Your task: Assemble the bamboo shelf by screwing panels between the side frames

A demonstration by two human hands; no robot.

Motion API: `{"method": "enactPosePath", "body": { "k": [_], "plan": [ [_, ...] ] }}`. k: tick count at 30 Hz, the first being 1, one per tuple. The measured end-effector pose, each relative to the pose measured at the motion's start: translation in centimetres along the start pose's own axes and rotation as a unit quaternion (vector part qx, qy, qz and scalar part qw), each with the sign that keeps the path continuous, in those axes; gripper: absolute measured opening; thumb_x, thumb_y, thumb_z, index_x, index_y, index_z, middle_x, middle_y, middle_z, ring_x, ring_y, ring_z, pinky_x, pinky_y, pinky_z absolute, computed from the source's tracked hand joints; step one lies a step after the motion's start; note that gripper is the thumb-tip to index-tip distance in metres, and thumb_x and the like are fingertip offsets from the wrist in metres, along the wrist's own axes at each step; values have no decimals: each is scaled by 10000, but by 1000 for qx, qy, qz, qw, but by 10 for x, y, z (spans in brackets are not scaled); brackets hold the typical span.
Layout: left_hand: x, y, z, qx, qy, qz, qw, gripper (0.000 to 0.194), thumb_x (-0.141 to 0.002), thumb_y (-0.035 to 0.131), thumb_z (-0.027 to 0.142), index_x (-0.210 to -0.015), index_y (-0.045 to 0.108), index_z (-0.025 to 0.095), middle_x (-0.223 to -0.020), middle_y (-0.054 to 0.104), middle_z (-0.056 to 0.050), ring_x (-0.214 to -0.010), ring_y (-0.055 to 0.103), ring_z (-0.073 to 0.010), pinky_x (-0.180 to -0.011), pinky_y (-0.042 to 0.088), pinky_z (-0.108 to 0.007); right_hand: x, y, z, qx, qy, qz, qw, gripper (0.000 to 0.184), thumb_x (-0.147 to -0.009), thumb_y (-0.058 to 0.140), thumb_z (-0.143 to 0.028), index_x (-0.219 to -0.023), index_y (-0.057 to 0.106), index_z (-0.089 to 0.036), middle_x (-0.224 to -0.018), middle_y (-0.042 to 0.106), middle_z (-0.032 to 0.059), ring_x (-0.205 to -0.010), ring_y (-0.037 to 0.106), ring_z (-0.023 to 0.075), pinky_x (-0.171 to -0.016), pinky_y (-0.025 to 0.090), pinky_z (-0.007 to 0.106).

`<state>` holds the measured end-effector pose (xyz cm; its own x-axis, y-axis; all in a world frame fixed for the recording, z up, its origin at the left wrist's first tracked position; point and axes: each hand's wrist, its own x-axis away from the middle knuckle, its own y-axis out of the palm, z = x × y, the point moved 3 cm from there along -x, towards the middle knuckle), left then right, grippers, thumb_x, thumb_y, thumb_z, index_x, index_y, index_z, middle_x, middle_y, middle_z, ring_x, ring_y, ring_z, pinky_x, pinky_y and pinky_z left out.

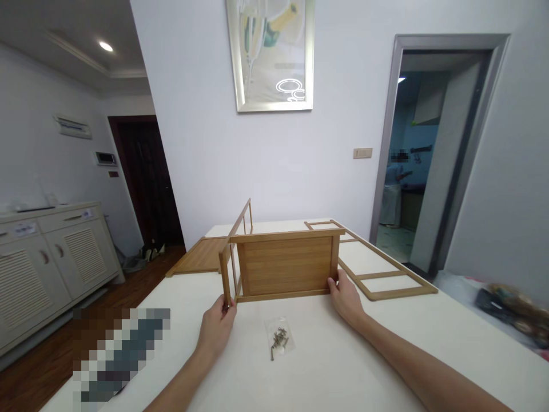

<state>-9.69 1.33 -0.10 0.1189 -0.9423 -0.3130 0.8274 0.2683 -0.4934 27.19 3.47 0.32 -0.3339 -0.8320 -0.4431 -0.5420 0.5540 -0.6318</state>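
Note:
A partly built bamboo shelf (285,263) stands on edge on the white table (386,355), its slatted panel facing me. My left hand (217,329) is closed on the lower end of the upright side frame (226,280) at the shelf's left. My right hand (346,297) grips the panel's lower right corner, fingers wrapped on the edge. A small clear bag of screws (279,337) lies on the table between my forearms, close to me.
A flat bamboo ladder-like frame (381,269) lies to the right behind the shelf, and a flat bamboo board (199,257) overhangs the table's left edge. White cabinet (47,257) at left. A person stands in the doorway (397,189) beyond. Dark items (510,303) lie at right.

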Motion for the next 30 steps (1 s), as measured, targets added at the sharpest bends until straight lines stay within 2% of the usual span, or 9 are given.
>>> {"method": "enactPosePath", "body": {
  "k": [7, 13, 18, 24, 27, 30],
  "plan": [
    [0, 3, -4, 35, -27, -3, 999, 156, -760, 531, 368, -755, 548, 212, -592, 535, 36, -563, 491, -157, -560, 366, -241, 6, -7, 0, 29, -38, -30, 998, 180, -898, 358, -364, -937, 453, -216, -871, 624, 71, -779, 584, 222, -658, 401, 313],
    [5, 8, -6, 67, -43, -9, 997, 134, -752, 534, 316, -815, 565, 202, -655, 581, 20, -584, 511, -149, -565, 387, -233, 4, -9, 2, -20, -13, -13, 1000, 218, -851, 389, -447, -865, 452, -239, -681, 573, 4, -646, 575, 225, -617, 427, 342],
    [7, 10, -2, 86, -59, -20, 994, 125, -765, 516, 314, -811, 551, 203, -704, 593, 9, -640, 544, -151, -614, 417, -233, 3, -14, -2, -60, 16, -22, 998, 256, -806, 431, -496, -837, 471, -244, -718, 633, 30, -660, 607, 238, -636, 461, 357],
    [10, 14, -5, 115, -99, -24, 988, 198, -761, 551, 404, -781, 538, 207, -717, 598, 1, -657, 554, -153, -612, 434, -225, -2, -14, 0, -83, 35, -16, 996, 273, -768, 471, -511, -843, 518, -253, -760, 674, 47, -686, 633, 249, -639, 485, 347],
    [13, 21, -15, 126, -128, -26, 983, 287, -718, 600, 492, -773, 555, 214, -700, 601, -8, -669, 565, -168, -604, 454, -228, -8, -12, 5, -91, 31, -18, 995, 256, -751, 502, -515, -807, 522, -266, -736, 675, 38, -676, 638, 254, -637, 503, 352],
    [14, 27, -30, 120, -183, -33, 975, 326, -631, 666, 542, -744, 568, 253, -649, 591, -1, -635, 577, -182, -581, 474, -246, -13, -11, 10, -92, 30, -18, 995, 244, -737, 525, -514, -806, 535, -280, -758, 689, 42, -687, 651, 264, -652, 524, 369]
  ]
}}
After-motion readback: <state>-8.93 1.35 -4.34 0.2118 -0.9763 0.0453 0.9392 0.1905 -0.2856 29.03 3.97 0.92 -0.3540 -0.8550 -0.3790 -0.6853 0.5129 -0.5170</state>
